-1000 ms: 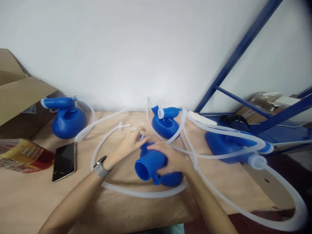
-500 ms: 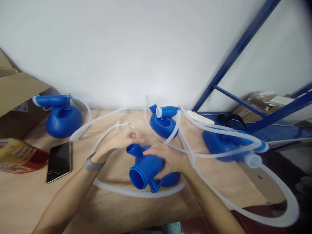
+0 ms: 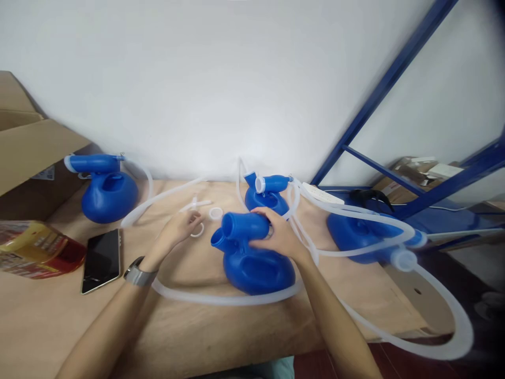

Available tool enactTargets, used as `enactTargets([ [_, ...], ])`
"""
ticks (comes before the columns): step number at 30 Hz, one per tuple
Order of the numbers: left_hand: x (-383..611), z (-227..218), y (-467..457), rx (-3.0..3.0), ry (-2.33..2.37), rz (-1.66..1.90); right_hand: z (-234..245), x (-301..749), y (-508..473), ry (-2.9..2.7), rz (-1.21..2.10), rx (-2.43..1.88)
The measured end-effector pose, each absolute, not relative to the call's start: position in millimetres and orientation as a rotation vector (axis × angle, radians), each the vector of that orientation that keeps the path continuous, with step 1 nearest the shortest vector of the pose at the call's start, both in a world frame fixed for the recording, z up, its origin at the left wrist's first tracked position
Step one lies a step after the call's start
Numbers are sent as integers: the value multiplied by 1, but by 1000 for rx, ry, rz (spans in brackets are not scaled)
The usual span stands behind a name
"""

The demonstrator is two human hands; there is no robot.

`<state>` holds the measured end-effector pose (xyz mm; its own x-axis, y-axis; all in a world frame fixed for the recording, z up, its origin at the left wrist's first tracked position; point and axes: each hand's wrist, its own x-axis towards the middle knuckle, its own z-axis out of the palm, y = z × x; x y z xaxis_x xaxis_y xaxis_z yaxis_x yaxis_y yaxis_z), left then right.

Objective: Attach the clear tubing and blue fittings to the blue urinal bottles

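Observation:
In the middle of the table a blue urinal bottle [image 3: 258, 268] stands upright, its wide neck and smaller spout facing left and uncapped. My right hand [image 3: 282, 234] is wrapped around the rear of the neck. To its left, my left hand [image 3: 184, 225] has its fingers curled on a thin white ring [image 3: 198, 230], pinched at the fingertips. A round white cap [image 3: 215, 213] lies on the table between that hand and the bottle. Just beyond the left hand is a white plastic connector [image 3: 195, 202]. A translucent hose [image 3: 224, 299] curves in front of the bottle.
Other blue bottles with hoses stand at left [image 3: 108, 197], behind [image 3: 266, 200] and right [image 3: 349, 237]. A phone [image 3: 101, 260], a red-yellow container [image 3: 43, 250] and a cardboard box [image 3: 39, 152] are at left. A power strip [image 3: 323, 193] and blue metal frame [image 3: 366, 100] are at right.
The bottle has turned from tipped toward me to upright, its neck now pointing left. My left hand has moved left, away from the spout, down to the white ring.

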<state>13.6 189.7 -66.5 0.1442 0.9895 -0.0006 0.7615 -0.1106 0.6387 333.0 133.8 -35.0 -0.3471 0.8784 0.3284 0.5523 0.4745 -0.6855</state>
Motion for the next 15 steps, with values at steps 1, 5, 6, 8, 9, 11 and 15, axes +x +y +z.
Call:
enactTargets([
  [1,18,-53,185,1934,1605,657,-27,330,138,-2039,513,-1207],
  [5,40,5,160,1718,1089,846,-5,310,151,-2069,222,-1210],
  [6,45,16,154,1738,1069,881,-3,304,153,-2075,204,-1187],
  [8,52,29,145,1787,1122,986,-2,293,156,-2083,258,-1102],
  [9,53,33,143,1787,1180,1053,-2,290,156,-2078,318,-1048],
  [11,52,35,143,1707,1252,1173,-3,288,156,-2053,428,-963],
  [15,37,30,156,1413,1264,1467,-2,293,157,-2050,218,-1005],
])
